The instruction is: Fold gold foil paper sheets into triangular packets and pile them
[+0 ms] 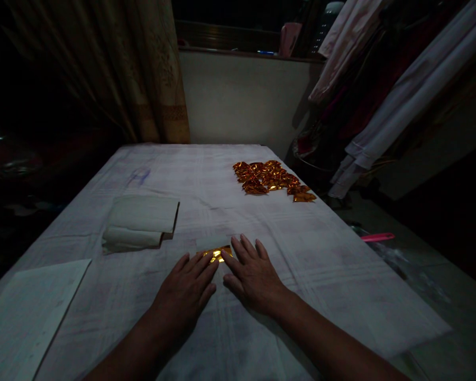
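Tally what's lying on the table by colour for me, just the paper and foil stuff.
Gold foil, pressed flat under both hands: 1 piece
Gold foil, folded pieces far right: 1 heap, too overlapped to count singly
Pale paper stack, folded: 1
Pale paper sheet, near left: 1
Total: 4 groups

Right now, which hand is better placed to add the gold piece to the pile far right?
Probably the right hand. It rests flat beside the gold foil piece, on the same side as the pile of folded foil. The left hand would have to cross over.
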A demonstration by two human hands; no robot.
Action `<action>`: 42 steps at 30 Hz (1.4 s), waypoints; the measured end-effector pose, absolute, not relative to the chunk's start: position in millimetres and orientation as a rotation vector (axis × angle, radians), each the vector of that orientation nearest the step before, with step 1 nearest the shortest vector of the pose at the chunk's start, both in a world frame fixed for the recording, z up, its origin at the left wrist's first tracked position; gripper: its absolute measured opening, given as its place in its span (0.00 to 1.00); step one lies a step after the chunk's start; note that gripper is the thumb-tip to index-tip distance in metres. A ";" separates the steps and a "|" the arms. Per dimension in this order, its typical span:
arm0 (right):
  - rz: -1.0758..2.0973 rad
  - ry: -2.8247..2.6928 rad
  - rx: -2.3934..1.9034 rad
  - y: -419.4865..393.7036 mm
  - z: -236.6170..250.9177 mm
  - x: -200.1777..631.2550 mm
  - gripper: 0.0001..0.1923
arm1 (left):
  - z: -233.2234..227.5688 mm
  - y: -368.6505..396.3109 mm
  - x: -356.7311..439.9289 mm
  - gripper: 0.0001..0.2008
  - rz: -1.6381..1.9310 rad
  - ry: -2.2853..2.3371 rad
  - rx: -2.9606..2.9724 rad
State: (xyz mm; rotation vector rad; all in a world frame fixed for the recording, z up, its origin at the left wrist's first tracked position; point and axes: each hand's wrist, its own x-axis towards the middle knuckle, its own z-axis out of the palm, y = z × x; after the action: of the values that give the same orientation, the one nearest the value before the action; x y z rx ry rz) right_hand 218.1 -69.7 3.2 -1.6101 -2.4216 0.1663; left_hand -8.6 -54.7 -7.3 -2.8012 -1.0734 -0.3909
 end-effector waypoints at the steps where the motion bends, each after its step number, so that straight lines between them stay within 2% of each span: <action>1: 0.184 -2.430 -1.625 -69.8 3.7 217.8 0.28 | -7.5 -55.0 -13.0 0.22 -0.371 -1.065 -2.788; 14: 0.155 -2.458 -1.578 -71.9 6.0 213.1 0.32 | -4.8 -56.3 -34.5 0.22 -0.348 -1.093 -2.727; 20: 0.341 -2.610 -1.339 -74.0 8.7 191.1 0.34 | -7.1 -57.2 -36.0 0.22 -0.395 -1.107 -2.756; 30: 0.314 -2.467 -1.604 -80.7 8.0 220.7 0.31 | -6.0 -55.8 -38.3 0.21 -0.355 -1.164 -2.803; 42: 0.291 -2.489 -1.593 -78.1 9.4 224.2 0.29 | -2.1 -29.1 -60.7 0.21 -0.248 -1.213 -3.030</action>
State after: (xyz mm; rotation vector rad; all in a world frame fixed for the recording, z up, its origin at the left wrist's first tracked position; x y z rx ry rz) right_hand 224.2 -78.1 9.4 -1.5931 -2.4885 0.2909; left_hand -60.7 -29.1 -2.1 -3.0300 -1.2133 -0.2478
